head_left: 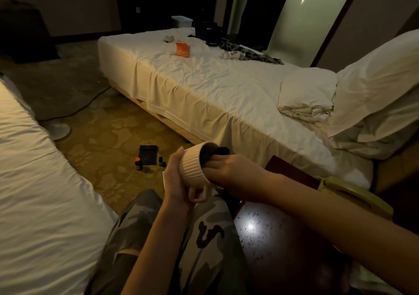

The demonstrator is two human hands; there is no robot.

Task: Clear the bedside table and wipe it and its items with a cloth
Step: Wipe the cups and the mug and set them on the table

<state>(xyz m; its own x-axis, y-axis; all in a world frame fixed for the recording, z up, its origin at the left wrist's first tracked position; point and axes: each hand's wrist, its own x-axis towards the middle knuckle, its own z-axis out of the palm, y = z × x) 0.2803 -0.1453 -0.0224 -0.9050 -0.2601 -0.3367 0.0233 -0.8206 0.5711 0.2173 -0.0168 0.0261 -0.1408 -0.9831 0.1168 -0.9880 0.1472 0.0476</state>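
The left hand point(175, 181) cradled the ribbed mug point(195, 168) on its side above the lap, mouth toward the right. The right hand point(223, 170), its grip pinching a dark cloth point(215, 155), reached into that mouth along the mug's axis

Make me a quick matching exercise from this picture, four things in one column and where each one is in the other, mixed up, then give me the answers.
Things:
1. ribbed mug
2. orange box
3. small bottles
4. dark cloth

Places:
A. on the carpet between the beds
B. pushed into the mug's mouth by the right hand
C. on the far end of the bed's white sheet
D. held sideways in the left hand, above the person's lap

Pairs: 1-D, 2-C, 3-A, 4-B
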